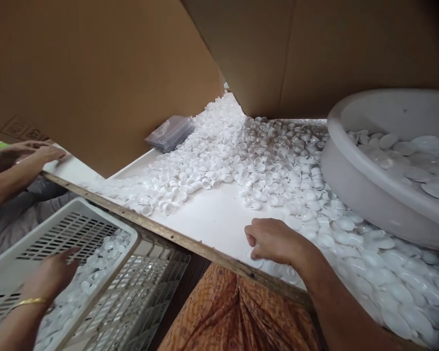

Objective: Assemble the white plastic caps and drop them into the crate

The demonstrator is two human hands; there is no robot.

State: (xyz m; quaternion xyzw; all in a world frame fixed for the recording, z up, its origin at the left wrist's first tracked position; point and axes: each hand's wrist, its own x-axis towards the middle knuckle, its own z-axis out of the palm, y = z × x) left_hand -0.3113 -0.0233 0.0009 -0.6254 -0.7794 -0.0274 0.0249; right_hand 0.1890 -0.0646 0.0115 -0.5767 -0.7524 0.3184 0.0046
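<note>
My right hand (274, 241) rests on the white table (212, 219) near its front edge, fingers curled down over small white plastic pieces; what it grips is hidden. A large heap of white plastic caps (263, 161) spreads across the table beyond it. Flat white discs (388, 278) lie to the right of my wrist. My left hand (53, 275), with a gold bangle, reaches into a white slatted basket (131, 236) holding more caps (95, 268); its fingers point forward, slightly blurred.
A grey round tub (369, 195) with white discs stands at the right. Brown cardboard walls (106, 73) rise behind the table. A clear plastic bag (170, 132) lies by the cardboard. Another person's hands (32, 151) rest at the far left.
</note>
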